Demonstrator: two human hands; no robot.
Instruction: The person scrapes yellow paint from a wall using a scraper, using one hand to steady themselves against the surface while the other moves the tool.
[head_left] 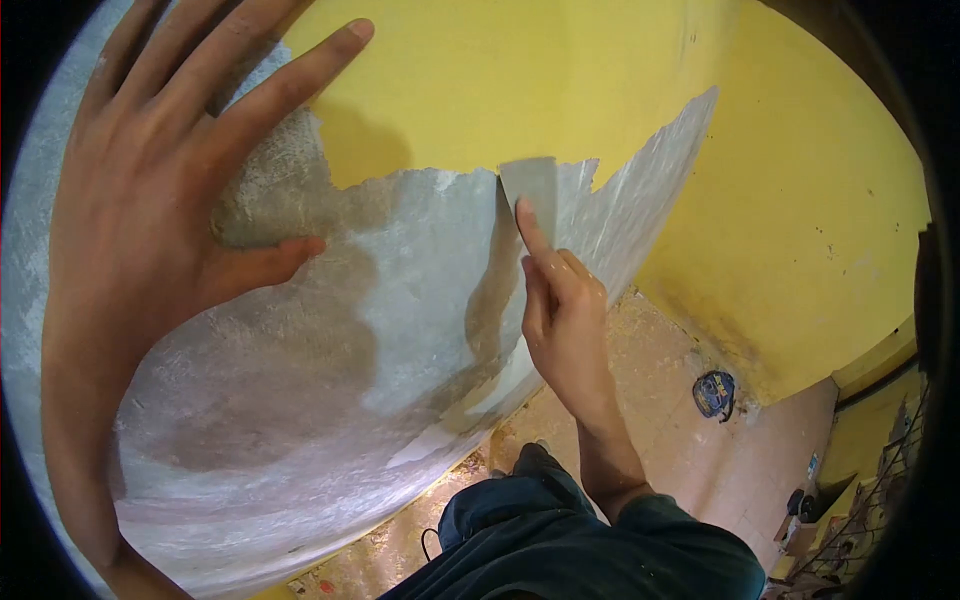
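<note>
My right hand (572,305) grips a scraper (530,182) with a flat grey blade, its index finger stretched along the blade. The blade's top edge meets the ragged border where yellow paint (480,90) ends and bare grey wall (300,370) begins. The handle is hidden inside the fist. On the left, my left hand (150,190) is spread open against or just over the wall, thumb and index finger wide apart. It holds nothing, and its upper fingertips run out of view.
A second yellow wall (790,250) meets this one at a corner on the right. A dark blue crumpled bag or pouch (714,395) lies on the dusty tiled floor (690,480). Boxes and metal bars (840,520) stand at lower right.
</note>
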